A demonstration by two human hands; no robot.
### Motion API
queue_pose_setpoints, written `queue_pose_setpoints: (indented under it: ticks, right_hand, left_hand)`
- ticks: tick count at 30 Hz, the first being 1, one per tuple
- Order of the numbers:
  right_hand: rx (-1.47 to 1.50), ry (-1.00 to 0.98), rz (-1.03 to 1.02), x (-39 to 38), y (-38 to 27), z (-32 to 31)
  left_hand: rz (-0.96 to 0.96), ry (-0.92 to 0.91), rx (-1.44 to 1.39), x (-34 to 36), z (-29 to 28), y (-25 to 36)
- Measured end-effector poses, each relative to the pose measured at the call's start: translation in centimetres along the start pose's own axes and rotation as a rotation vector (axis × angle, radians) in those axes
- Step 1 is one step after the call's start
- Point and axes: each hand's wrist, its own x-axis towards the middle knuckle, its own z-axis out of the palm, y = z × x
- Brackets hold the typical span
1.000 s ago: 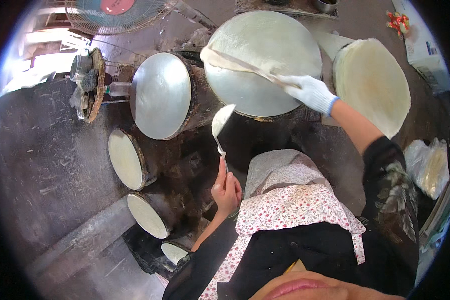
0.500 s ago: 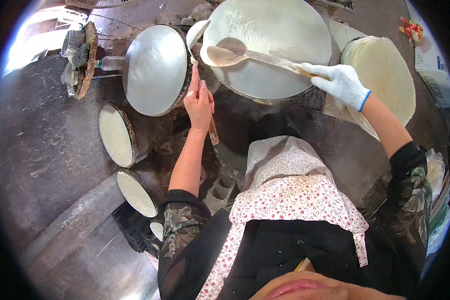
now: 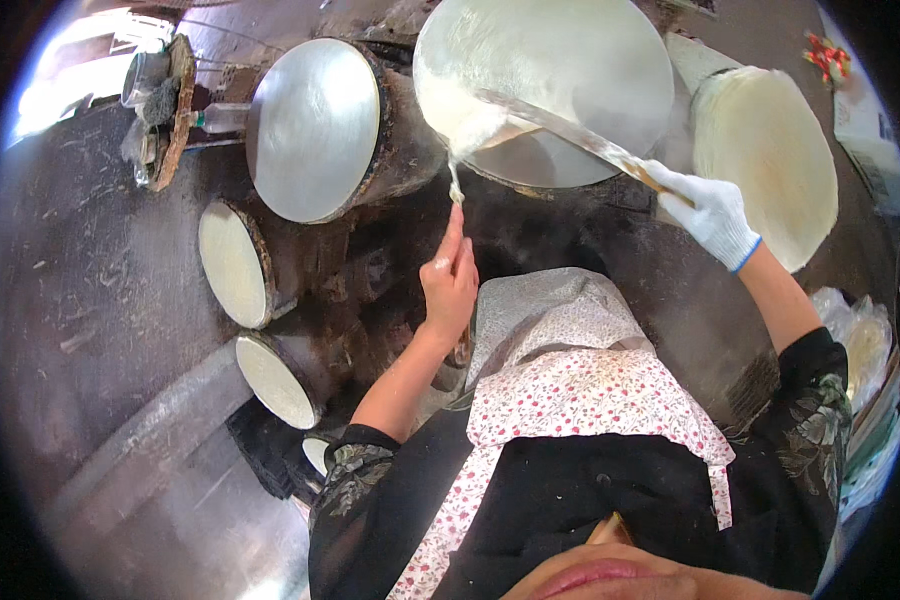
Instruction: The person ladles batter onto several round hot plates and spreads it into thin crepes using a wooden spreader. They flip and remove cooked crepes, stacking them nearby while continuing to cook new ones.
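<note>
My bare left hand (image 3: 448,285) is closed around a long-handled ladle (image 3: 457,190), index finger stretched along its handle. The ladle's batter-coated head is over the near left edge of a large round griddle plate (image 3: 600,70). White batter (image 3: 455,110) covers that side of the plate; grey metal shows at its near edge. In a white knit glove with a blue cuff, my right hand (image 3: 715,212) grips the handle of a long wooden spoon (image 3: 570,130). The spoon reaches left across the plate, its end beside the ladle's head, where batter and blur hide the exact contact.
A bare round metal plate (image 3: 315,130) stands on the left. Below it are smaller round pale-topped containers (image 3: 233,265). At right sits a round stack of pale thin sheets (image 3: 765,165). Plastic bags (image 3: 860,340) lie by my right elbow.
My left hand and the ladle have moved right and nearer me, the ladle's head now at the griddle's edge. The spoon has tilted edge-on. My right hand has shifted slightly right and nearer.
</note>
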Motion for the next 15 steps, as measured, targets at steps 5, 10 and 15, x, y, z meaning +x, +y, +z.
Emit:
queue_pose_setpoints:
  ticks: [5, 10, 15]
  right_hand:
    - [0.307, 0.278, 0.334, -3.3, -5.0, -0.6]
    - [0.949, 0.313, 0.273, 2.4, -15.5, 11.8]
    - [0.567, 0.287, 0.286, 19.3, -26.6, 23.2]
  left_hand:
    - [0.468, -0.155, -0.157, -0.5, -5.2, 3.8]
    - [0.998, 0.038, -0.249, 0.8, -12.6, 9.6]
    - [0.836, 0.104, -0.248, 0.4, -14.8, 8.7]
